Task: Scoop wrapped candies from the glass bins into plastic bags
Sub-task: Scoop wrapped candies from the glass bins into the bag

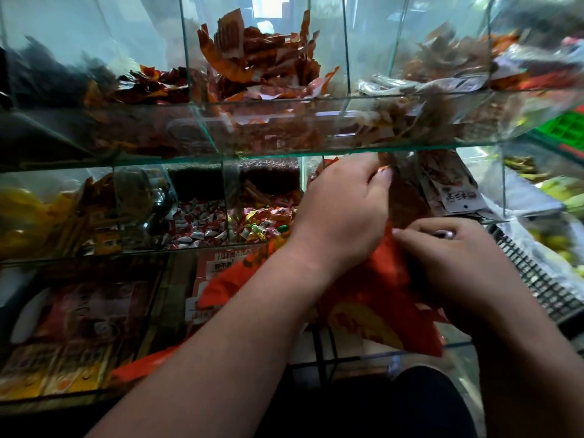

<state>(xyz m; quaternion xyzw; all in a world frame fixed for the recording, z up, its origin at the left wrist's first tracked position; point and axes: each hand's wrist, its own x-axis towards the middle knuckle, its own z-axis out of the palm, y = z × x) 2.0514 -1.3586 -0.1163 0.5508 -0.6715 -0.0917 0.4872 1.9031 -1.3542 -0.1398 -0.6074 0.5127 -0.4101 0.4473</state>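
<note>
We find both forearms reaching up from the bottom of the frame toward the right of centre. The left hand [344,213] is raised to the mouth of the right-hand compartment of the lower glass bins [225,191], wrist bent and knuckles toward us. Its fingers [379,181] are curled and pinch the top of a brown packet [407,200]; blur hides the exact hold.

The right hand [455,257] sits lower and to the right, palm down. Its fingers [420,233] are clenched on the gathered edge of a red plastic bag [376,298], which hangs below both hands and under the packet.

The wrapped candies [202,226] lie in the middle compartments of the lower bins, left of the left hand. The upper glass bins [186,58] hold reddish-brown packets.
</note>
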